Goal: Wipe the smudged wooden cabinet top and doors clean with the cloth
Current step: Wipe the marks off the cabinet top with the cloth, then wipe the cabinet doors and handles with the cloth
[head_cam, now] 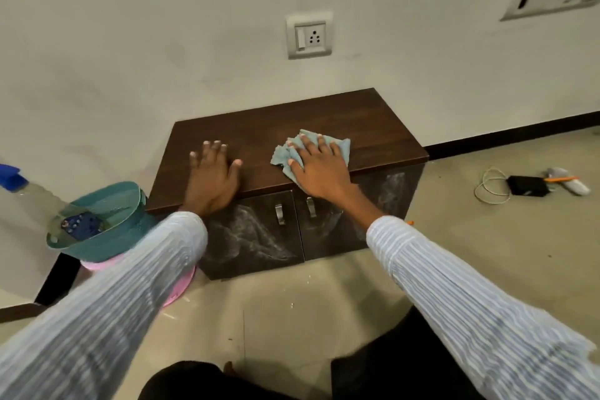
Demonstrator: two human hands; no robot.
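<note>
A low dark wooden cabinet [324,120] stands against the wall. My right hand [319,169] presses flat on a crumpled light blue cloth [341,146] lying on the right half of the top, fingers spread. My left hand [212,175] rests flat on the bare left half of the top near the front edge, fingers straight. Below, the left door [256,237] and the right door [386,191] carry white powdery smudges. Each door has a small metal handle.
A teal basket [97,224] with a blue item inside sits on a pink one left of the cabinet, beside a spray bottle [19,182]. On the floor to the right lie a white cable [487,188], a black box and small tools. A wall socket [310,37] is above.
</note>
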